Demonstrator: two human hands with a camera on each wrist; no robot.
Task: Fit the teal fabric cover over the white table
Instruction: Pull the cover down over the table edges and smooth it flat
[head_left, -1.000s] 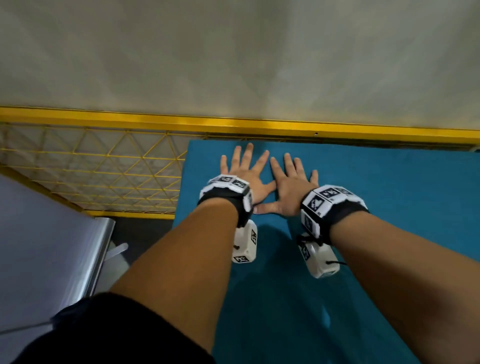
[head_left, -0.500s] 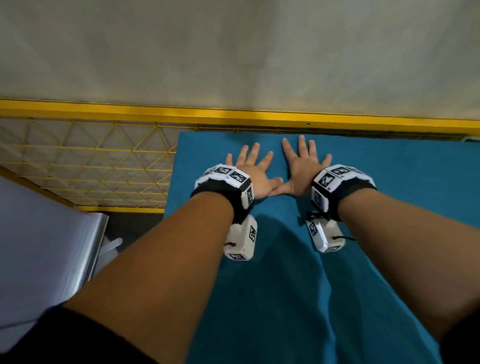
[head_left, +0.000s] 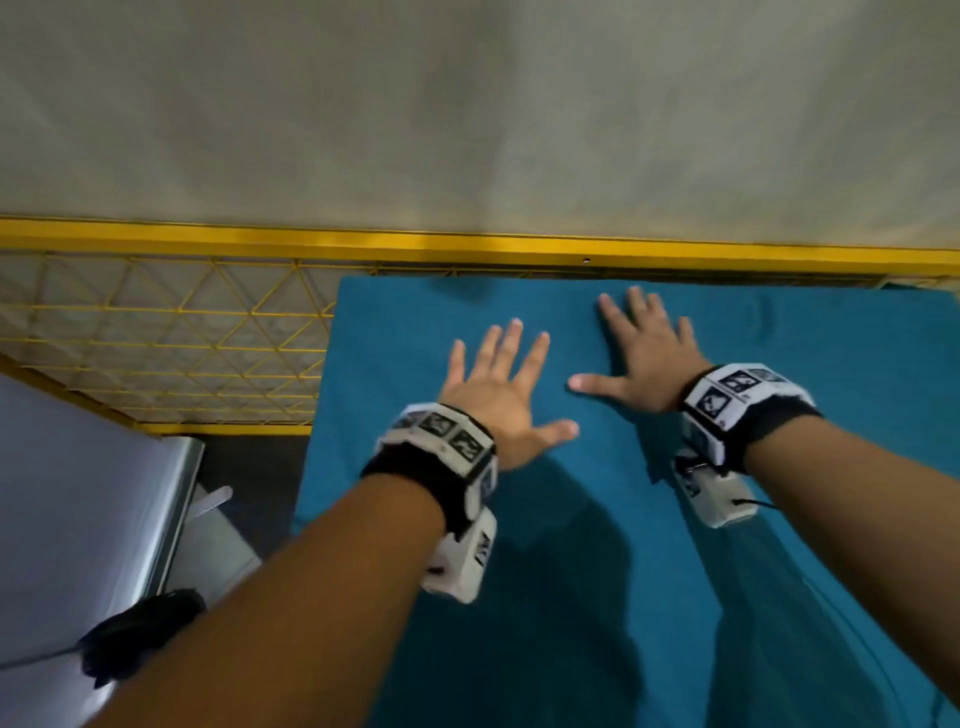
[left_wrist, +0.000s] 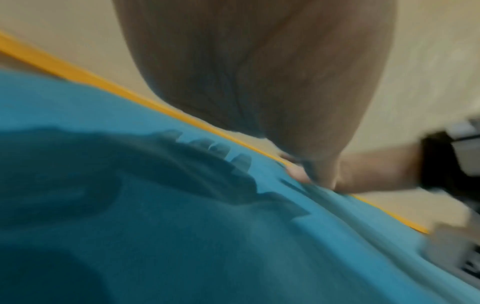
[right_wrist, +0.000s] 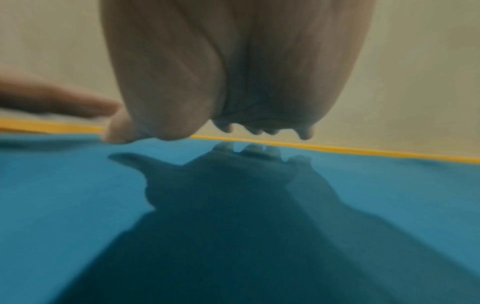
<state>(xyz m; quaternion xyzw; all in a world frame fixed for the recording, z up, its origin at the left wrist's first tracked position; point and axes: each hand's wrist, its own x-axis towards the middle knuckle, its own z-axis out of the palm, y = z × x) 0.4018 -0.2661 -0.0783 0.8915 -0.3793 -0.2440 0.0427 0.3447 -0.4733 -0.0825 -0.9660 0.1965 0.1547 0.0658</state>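
The teal fabric cover (head_left: 597, 597) lies spread flat over the table and hides its white top. Its far edge runs along the yellow rail and its left edge drops off near the mesh. My left hand (head_left: 498, 384) is flat on the cover, palm down, fingers spread, near the far left corner. My right hand (head_left: 644, 358) lies flat beside it to the right, fingers straight and splayed, thumb pointing left. Neither hand grips the cloth. In the wrist views the cover (left_wrist: 182, 226) (right_wrist: 78, 195) fills the lower half under each palm.
A yellow rail (head_left: 467, 247) with a yellow wire mesh (head_left: 166, 338) runs along the far side, against a beige wall (head_left: 467, 104). A shiny metal surface (head_left: 67, 509) stands at the left, with a dark gap between it and the table.
The hands have slid apart: half a second ago the thumbs touched, now a gap lies between them. The left hand has drawn back slightly and the right has moved rightward.
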